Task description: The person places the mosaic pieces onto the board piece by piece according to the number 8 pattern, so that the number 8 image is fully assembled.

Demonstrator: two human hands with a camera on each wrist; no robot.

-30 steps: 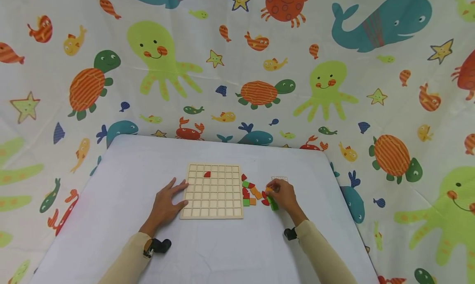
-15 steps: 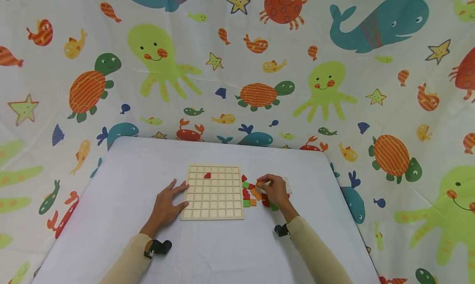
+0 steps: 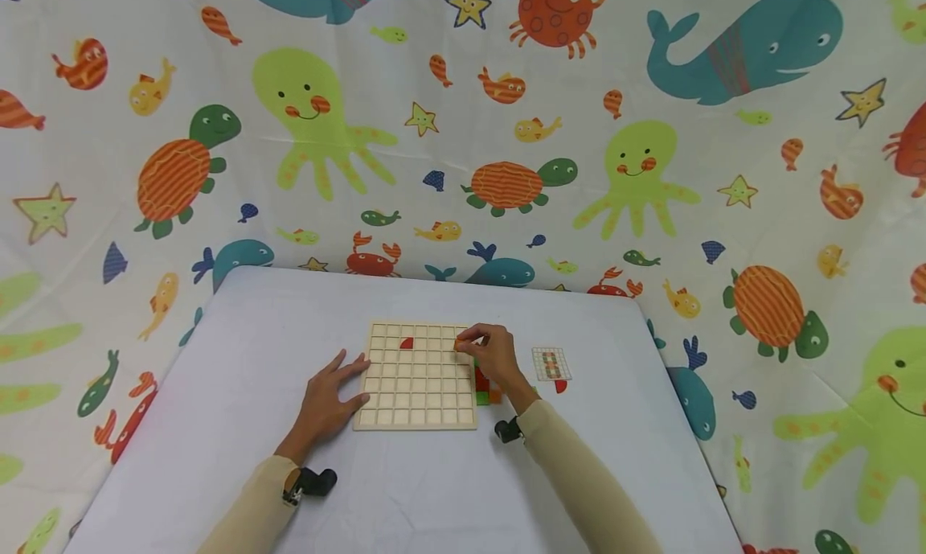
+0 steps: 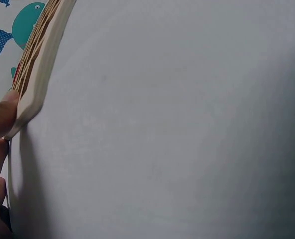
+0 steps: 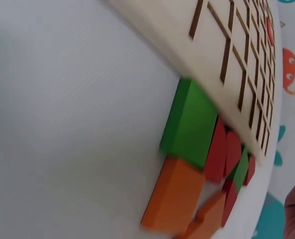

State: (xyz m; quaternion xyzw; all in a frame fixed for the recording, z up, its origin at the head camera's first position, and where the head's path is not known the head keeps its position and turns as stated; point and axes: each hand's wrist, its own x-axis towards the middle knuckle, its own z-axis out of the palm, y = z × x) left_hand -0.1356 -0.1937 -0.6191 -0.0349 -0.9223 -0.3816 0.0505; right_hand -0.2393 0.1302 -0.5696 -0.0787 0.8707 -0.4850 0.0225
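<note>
In the head view a wooden grid board (image 3: 419,395) lies on the white table, with one red quarter-round piece (image 3: 407,343) in a cell near its top. My left hand (image 3: 327,397) has its fingers spread, with thumb and a finger touching the board's left edge. Over the board's upper right edge, my right hand (image 3: 495,356) pinches a small orange piece (image 3: 459,345) between thumb and fingertips. Under that hand, along the board's right side, are loose pieces: a green block (image 5: 192,122), an orange block (image 5: 175,194) and several red ones, partly hidden in the head view.
A small printed grid card (image 3: 551,364) lies right of the board, with a red piece (image 3: 560,386) at its lower edge. Behind the table (image 3: 427,498) hangs a cloth (image 3: 405,63) printed with sea animals.
My right hand has moved left from the loose pieces by the card to the board's upper right edge, carrying the orange piece. The card is uncovered. My left hand has stayed put.
</note>
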